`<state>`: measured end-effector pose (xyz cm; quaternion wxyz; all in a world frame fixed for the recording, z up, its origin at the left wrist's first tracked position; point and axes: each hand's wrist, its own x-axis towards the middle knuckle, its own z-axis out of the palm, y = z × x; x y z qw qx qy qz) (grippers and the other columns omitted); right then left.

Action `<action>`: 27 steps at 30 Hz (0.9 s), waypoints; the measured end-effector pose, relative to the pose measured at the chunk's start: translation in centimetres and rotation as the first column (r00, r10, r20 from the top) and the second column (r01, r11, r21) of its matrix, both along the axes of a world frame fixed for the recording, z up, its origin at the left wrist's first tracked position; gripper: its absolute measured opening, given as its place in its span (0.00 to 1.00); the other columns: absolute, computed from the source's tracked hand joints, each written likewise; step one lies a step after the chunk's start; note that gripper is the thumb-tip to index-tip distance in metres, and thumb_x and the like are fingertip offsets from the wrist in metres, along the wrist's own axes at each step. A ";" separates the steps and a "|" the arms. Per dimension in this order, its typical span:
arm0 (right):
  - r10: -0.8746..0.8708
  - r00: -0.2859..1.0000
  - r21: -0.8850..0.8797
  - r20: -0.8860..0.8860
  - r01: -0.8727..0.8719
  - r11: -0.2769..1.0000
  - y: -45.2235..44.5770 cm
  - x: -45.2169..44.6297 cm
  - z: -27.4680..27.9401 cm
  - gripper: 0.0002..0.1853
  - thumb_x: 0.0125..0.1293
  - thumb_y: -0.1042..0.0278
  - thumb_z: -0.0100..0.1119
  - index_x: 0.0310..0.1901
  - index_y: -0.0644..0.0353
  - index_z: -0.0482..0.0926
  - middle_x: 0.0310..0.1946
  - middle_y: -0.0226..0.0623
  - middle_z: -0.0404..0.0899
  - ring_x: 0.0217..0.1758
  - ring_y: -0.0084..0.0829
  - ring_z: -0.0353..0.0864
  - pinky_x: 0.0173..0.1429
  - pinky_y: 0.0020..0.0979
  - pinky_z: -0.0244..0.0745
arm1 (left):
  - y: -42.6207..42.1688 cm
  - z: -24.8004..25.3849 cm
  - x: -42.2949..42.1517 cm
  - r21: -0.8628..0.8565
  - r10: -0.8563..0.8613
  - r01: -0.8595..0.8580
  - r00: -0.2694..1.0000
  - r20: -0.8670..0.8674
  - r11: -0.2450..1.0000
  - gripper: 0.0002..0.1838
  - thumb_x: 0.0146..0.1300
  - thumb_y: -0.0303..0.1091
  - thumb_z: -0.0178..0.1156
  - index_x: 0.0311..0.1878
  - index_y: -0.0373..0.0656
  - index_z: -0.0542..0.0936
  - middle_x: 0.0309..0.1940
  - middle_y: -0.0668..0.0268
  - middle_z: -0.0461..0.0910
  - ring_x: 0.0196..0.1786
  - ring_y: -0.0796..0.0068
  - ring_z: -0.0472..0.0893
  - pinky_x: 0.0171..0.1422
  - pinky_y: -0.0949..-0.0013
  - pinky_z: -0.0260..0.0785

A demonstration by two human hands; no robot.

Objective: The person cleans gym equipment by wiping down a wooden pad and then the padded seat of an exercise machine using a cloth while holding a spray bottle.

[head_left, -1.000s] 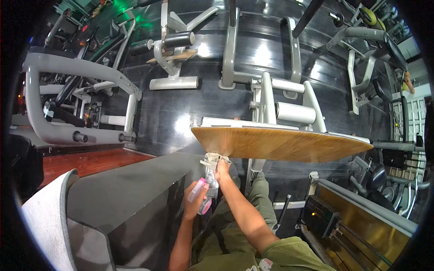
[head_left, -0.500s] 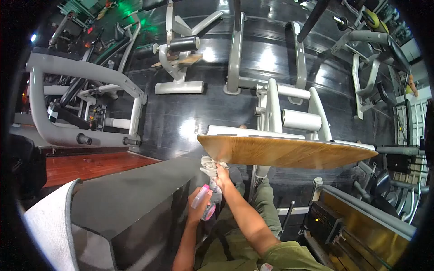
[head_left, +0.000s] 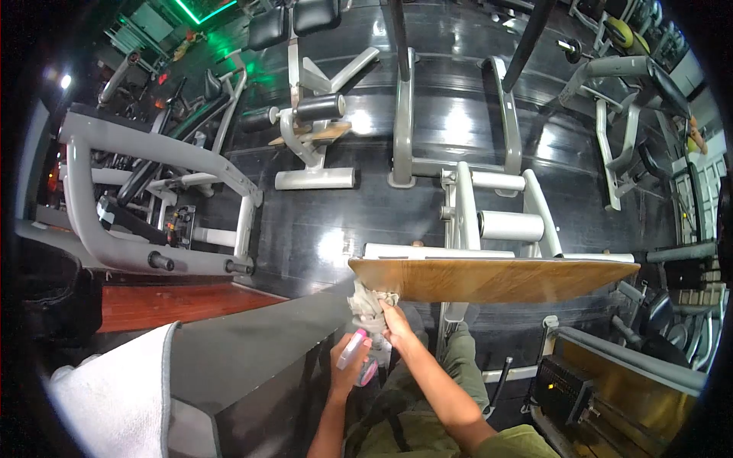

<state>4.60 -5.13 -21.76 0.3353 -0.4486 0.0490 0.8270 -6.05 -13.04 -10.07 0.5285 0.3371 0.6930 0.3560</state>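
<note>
My left hand (head_left: 346,366) is closed around a clear spray bottle (head_left: 369,372) with a pink and clear top, held low in front of my body. Just right of it and a little higher, my right hand (head_left: 395,322) grips a crumpled pale cloth (head_left: 368,307), part of which hangs down behind the bottle. The cloth is at the left end of a wooden board (head_left: 496,281), by its lower edge; whether it touches the board is hard to tell.
White-framed gym equipment (head_left: 508,225) stands behind the board. A grey ledge (head_left: 259,336) runs along my left, with a light towel (head_left: 126,389) at lower left. A grey machine frame (head_left: 160,145) is beyond. A brass-coloured panel (head_left: 626,374) lies right.
The view has shifted, so the board and machines appear lower and slightly further right. Both hands keep their hold on bottle and cloth, and the cloth stays near the board's left end.
</note>
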 end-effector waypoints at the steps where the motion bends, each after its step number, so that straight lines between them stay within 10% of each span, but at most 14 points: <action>1: 0.058 0.996 0.027 0.069 -0.060 0.998 -0.4 0.8 -1.0 0.18 0.74 0.61 0.51 0.59 0.59 0.75 0.50 0.37 0.83 0.45 0.33 0.86 0.49 0.35 0.83 | 0.3 0.6 0.2 0.013 0.003 -0.003 1.000 0.027 1.000 0.09 0.65 0.34 0.64 0.37 0.38 0.80 0.26 0.71 0.78 0.25 0.83 0.74 0.32 0.76 0.66; 8: 0.224 0.967 0.179 0.120 -0.243 0.953 0.1 11.3 8.9 0.21 0.62 0.63 0.64 0.57 0.55 0.77 0.50 0.30 0.80 0.54 0.26 0.78 0.60 0.31 0.73 | 3.1 5.1 1.6 0.217 -0.161 0.130 0.978 0.130 0.967 0.05 0.63 0.26 0.63 0.31 0.37 0.79 0.22 0.68 0.77 0.24 0.81 0.77 0.31 0.74 0.68; 15: -0.297 0.945 0.281 0.136 0.251 0.926 -1.0 20.6 18.6 0.17 0.55 0.73 0.57 0.48 0.58 0.78 0.45 0.33 0.80 0.52 0.31 0.79 0.59 0.33 0.74 | 6.6 11.5 5.0 0.396 -0.388 0.370 0.921 -0.038 0.840 0.05 0.62 0.28 0.65 0.33 0.36 0.82 0.24 0.67 0.76 0.20 0.81 0.77 0.25 0.74 0.66; 27: -0.658 0.704 0.596 0.268 0.416 0.687 -4.5 29.2 28.2 0.21 0.55 0.72 0.55 0.52 0.62 0.78 0.46 0.35 0.81 0.49 0.32 0.81 0.59 0.35 0.75 | 10.5 16.9 11.4 0.507 -0.636 0.560 0.771 -0.029 0.655 0.04 0.62 0.27 0.66 0.35 0.36 0.83 0.25 0.68 0.77 0.20 0.81 0.76 0.24 0.75 0.65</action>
